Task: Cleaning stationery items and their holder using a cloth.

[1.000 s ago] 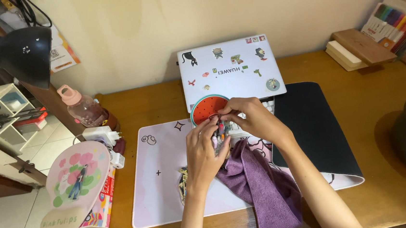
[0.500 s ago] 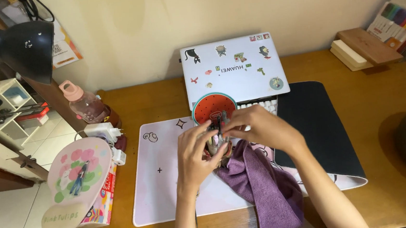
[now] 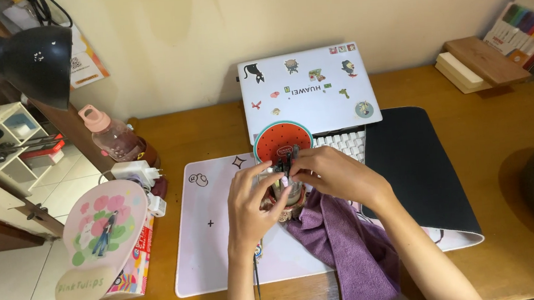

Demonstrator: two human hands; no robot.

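Head view: left hand (image 3: 252,203) cups a small pen cup (image 3: 286,193) to steady it on the pink mat (image 3: 213,237); right hand (image 3: 332,173) pinches pens (image 3: 288,161) at its mouth, beside the purple cloth (image 3: 351,245).

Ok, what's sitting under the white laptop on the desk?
Below the sticker-covered white laptop, a white keyboard pokes out from its front edge, beside a round watermelon-patterned piece. How far either extends beneath is hidden by the laptop, and the hands cover the area in front.
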